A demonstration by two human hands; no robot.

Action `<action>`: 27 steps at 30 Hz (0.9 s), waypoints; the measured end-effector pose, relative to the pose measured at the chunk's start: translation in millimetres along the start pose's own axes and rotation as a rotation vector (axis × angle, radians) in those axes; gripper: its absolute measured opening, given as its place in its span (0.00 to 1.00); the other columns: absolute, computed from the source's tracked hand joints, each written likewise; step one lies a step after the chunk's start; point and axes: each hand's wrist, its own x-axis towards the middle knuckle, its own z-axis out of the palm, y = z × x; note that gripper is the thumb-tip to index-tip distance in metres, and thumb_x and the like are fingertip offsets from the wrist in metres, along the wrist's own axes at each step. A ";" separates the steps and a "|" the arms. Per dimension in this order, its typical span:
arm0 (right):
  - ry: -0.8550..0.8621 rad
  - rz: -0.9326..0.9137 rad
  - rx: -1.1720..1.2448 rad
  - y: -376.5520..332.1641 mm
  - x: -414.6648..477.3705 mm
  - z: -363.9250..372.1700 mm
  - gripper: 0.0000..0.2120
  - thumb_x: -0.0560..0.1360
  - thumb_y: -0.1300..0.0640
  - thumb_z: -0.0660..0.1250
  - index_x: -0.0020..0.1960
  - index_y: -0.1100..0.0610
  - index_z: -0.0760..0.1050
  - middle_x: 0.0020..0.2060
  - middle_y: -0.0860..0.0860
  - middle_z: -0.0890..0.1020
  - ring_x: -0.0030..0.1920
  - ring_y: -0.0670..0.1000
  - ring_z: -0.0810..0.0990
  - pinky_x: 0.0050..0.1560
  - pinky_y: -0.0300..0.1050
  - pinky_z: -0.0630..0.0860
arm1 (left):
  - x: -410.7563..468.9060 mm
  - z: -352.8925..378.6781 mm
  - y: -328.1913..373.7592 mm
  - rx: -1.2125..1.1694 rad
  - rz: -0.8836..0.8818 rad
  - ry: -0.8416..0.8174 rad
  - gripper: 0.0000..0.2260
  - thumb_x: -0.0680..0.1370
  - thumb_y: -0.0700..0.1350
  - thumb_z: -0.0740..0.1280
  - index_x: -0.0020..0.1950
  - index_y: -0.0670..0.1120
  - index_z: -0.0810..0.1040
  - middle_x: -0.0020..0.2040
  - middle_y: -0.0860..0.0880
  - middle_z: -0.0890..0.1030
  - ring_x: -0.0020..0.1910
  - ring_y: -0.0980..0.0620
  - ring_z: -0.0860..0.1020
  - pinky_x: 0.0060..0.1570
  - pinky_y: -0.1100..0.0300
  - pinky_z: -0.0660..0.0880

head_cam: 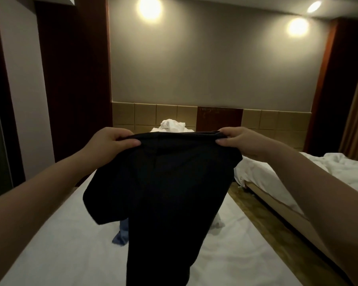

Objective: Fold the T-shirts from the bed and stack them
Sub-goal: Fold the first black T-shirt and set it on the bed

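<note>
Head view, dim room.

Black T-shirt (163,193): held up at centre frame, above the bed (50,244). Its top edge is stretched level between the two hands, and the body hangs down past the bottom edge of the frame. One short sleeve juts out at the shirt's lower left.

Left hand (112,140), left of centre: thumb on the near face, fingers curled over the edge, pinching the shirt's top left corner.

Right hand (241,141), right of centre: same pinch on the top right corner.

Blue garment (120,234): on the white sheet at lower centre-left, partly hidden behind the shirt.

White cloth (217,222): peeks out at the shirt's right edge; kind not discernible.

Crumpled white pile (172,124): far end of the bed, just above the shirt's top edge.

Second bed (339,168): right of frame, with rumpled white bedding. A strip of wooden floor (256,205) lies between the two beds.
</note>
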 end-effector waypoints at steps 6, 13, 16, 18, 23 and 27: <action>-0.047 0.264 0.057 11.7 0.6 8.2 0.15 0.78 0.59 0.61 0.64 0.52 0.70 0.58 0.55 0.76 0.56 0.55 0.78 0.43 0.45 0.78 | -5.1 -0.8 5.8 0.028 -0.027 -0.120 0.06 0.77 0.42 0.63 0.42 0.50 0.77 0.43 0.47 0.79 0.43 0.52 0.78 0.41 0.62 0.71; 0.151 -0.006 -0.188 14.7 -1.5 25.1 0.10 0.79 0.52 0.59 0.59 0.50 0.72 0.51 0.49 0.77 0.51 0.49 0.77 0.41 0.37 0.72 | -11.8 0.9 -5.2 -0.031 -0.095 -0.122 0.07 0.78 0.41 0.62 0.42 0.48 0.77 0.42 0.46 0.79 0.42 0.51 0.78 0.40 0.62 0.71; 0.157 -0.083 -0.277 12.6 -2.9 25.3 0.12 0.77 0.50 0.62 0.58 0.53 0.76 0.48 0.50 0.79 0.50 0.48 0.78 0.42 0.36 0.72 | -14.8 1.0 -14.4 -0.037 -0.130 -0.100 0.07 0.77 0.41 0.63 0.42 0.47 0.78 0.41 0.45 0.79 0.41 0.50 0.78 0.40 0.60 0.71; 0.153 -0.111 -0.249 9.7 -2.1 27.6 0.12 0.76 0.50 0.64 0.56 0.54 0.77 0.46 0.50 0.80 0.47 0.47 0.79 0.41 0.35 0.72 | -16.1 -0.2 -17.4 -0.051 -0.149 -0.086 0.06 0.77 0.41 0.63 0.42 0.47 0.78 0.41 0.46 0.79 0.41 0.49 0.78 0.39 0.60 0.72; 0.024 -0.070 -0.219 3.2 1.5 27.8 0.09 0.71 0.47 0.68 0.49 0.49 0.77 0.45 0.49 0.80 0.46 0.47 0.79 0.42 0.38 0.73 | -16.5 -4.4 -29.7 -0.058 -0.179 -0.098 0.05 0.76 0.41 0.66 0.46 0.50 0.79 0.45 0.49 0.81 0.45 0.53 0.79 0.42 0.61 0.72; -0.135 0.070 -0.409 -4.5 4.3 30.2 0.21 0.57 0.40 0.70 0.46 0.48 0.77 0.46 0.50 0.81 0.48 0.51 0.81 0.47 0.43 0.76 | -17.2 -5.9 -44.2 0.007 -0.261 -0.193 0.10 0.77 0.42 0.65 0.55 0.55 0.73 0.48 0.54 0.77 0.46 0.56 0.77 0.40 0.67 0.72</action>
